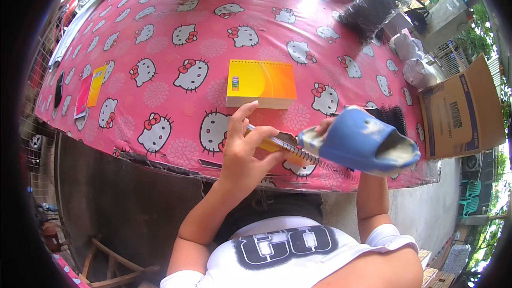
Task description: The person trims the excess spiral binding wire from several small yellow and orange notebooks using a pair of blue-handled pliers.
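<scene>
My left hand (244,146) grips a yellow-orange spiral-bound notebook (281,145) at the near edge of the table, thumb on top and index finger stretched out. My right hand (324,126) holds a worn blue slipper (358,141). The slipper hides most of that hand, and its sole lies against the notebook's wire spiral (305,156). A stack of yellow-orange notebooks (261,82) lies on the pink cat-print tablecloth (160,32), just beyond my left hand.
Black coils (393,116) lie behind the slipper. A clear bag of black coils (373,8) and white bags (415,64) sit far right. A cardboard box (461,109) stands off the right edge. Pink and yellow booklets (88,90) lie far left.
</scene>
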Tool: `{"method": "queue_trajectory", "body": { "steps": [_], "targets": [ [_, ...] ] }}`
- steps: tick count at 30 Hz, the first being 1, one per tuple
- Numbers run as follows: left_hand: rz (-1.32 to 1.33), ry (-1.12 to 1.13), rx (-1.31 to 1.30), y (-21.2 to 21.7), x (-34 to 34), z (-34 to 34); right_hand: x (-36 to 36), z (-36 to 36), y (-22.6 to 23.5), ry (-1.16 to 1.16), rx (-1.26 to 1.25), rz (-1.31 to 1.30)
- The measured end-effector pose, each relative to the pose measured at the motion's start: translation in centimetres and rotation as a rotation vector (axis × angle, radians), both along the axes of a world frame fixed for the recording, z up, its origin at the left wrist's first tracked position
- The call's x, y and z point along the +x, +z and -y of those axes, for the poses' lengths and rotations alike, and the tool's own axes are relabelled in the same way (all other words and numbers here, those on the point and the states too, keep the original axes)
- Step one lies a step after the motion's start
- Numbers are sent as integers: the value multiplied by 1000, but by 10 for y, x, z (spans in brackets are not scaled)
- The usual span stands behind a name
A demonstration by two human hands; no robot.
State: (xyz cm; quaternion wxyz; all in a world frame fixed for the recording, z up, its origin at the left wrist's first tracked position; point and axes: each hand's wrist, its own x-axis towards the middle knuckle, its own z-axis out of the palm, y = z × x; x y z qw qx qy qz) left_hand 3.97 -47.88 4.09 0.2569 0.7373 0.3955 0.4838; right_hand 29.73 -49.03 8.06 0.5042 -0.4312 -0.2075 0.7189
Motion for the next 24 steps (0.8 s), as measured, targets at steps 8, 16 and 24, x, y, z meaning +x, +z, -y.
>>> {"method": "queue_trajectory", "body": {
  "steps": [8, 16, 24],
  "targets": [
    [469, -152, -301, -25, -8, -2, -20, -12, -9, 216, 569, 1026],
    [751, -293, -597, -27, -27, -2, -30, -19, -17, 159, 724, 1125],
    [836, -432, -556, -27, -20, -9, 62, -29, -35, -126, 365, 1927]
  ]
}}
